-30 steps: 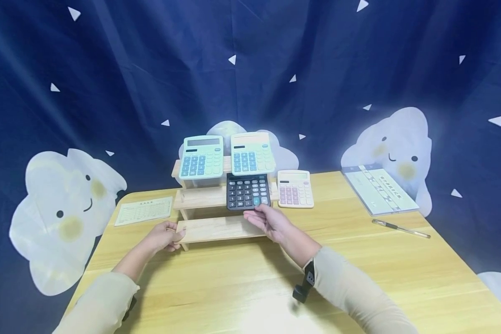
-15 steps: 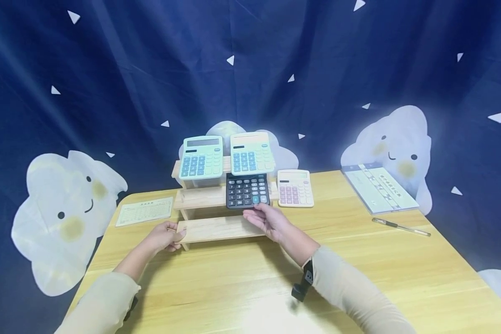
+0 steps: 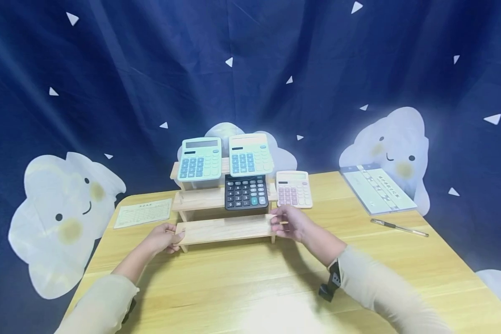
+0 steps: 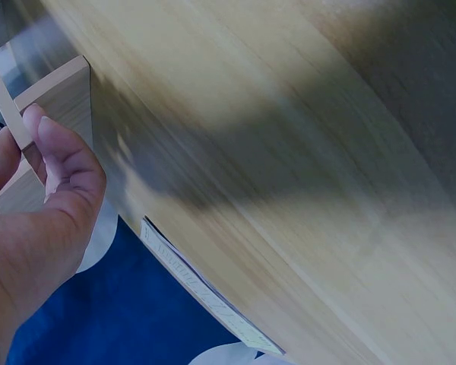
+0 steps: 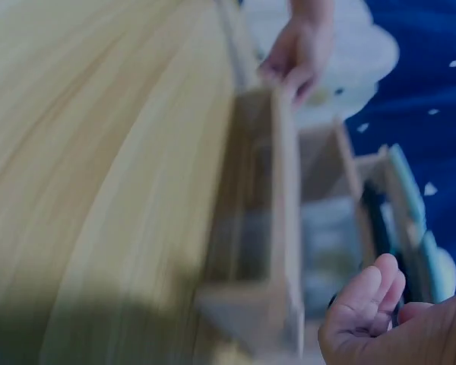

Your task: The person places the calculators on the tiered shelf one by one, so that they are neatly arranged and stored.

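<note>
Three-tier wooden stand [image 3: 225, 228], toward far edge of desk [image 3: 234, 283]. Top tier [image 3: 226, 165]: left pale-blue calculator [image 3: 200, 158], right pale-blue calculator [image 3: 250, 154]. Middle tier [image 3: 202, 198]: black calculator [image 3: 246, 192]. Left hand [image 3: 161, 237]: fingers clamped on bottom tier's left end. Right hand [image 3: 293, 222]: fingers at its right end; grip cannot be told.

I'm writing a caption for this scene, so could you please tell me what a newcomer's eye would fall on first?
Probably the dark blue curtain with smiling clouds, filling the background behind the table. Next come the two blue-keyed calculators side by side atop the wooden rack, with the black calculator one tier below. In front, the left hand and right hand flank the bottom tier.
</note>
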A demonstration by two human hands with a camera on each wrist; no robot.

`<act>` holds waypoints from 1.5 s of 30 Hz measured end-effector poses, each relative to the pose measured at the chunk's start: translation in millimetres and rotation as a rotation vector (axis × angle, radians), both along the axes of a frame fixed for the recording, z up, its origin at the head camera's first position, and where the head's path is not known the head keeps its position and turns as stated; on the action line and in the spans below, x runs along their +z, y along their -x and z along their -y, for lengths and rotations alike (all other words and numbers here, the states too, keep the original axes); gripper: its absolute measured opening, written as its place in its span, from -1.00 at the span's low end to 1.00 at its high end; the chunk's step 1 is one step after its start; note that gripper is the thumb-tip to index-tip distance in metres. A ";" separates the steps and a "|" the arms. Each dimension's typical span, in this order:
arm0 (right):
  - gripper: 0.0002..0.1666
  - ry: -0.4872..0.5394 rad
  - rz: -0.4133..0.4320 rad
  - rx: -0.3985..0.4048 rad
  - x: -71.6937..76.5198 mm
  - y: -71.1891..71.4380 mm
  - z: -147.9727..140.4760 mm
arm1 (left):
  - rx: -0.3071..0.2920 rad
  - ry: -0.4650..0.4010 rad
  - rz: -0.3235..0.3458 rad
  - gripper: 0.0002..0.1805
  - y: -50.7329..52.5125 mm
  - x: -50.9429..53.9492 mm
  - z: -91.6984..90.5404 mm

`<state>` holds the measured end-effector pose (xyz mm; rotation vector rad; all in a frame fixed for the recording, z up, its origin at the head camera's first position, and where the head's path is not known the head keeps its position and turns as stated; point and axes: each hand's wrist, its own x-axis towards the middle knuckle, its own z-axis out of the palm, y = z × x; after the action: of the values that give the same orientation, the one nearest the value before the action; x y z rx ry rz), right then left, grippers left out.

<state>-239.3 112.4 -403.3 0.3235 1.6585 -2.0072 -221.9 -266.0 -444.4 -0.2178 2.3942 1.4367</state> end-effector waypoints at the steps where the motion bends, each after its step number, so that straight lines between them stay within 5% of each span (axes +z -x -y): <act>1: -0.64 -0.027 -0.006 -0.028 0.3 3.7 -5.3 | 0.002 -0.001 0.001 -0.47 -0.2 0.1 0.6; 10: -0.55 -0.288 -0.105 -0.358 -18.1 40.4 -49.4 | 0.005 -0.002 0.002 -0.46 -3.1 1.7 -0.2; 16: -0.48 -0.434 -0.159 -0.375 -33.1 54.2 -64.8 | 0.012 -0.001 0.000 -0.45 -2.0 1.7 -0.5; 25: -0.47 -0.651 -0.214 -0.223 -44.0 69.4 -73.3 | 0.021 -0.042 0.006 -0.50 0.3 -0.6 1.3; 32: -0.40 -0.751 -0.175 -0.147 -52.4 81.7 -76.7 | 0.029 -0.041 0.011 -0.45 -0.7 -1.5 0.8; 41: -0.31 -1.130 -0.217 0.100 -49.1 85.5 -82.2 | 0.025 -0.037 0.009 -0.46 -3.4 1.0 0.6; 45: -0.31 -1.189 -0.234 0.141 -48.1 84.3 -81.4 | 0.022 -0.045 0.006 -0.46 -3.7 1.5 0.9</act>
<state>-323.6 193.7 -451.4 0.3462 2.7676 -0.7605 -218.2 -266.9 -442.9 -0.2371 2.3591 1.4959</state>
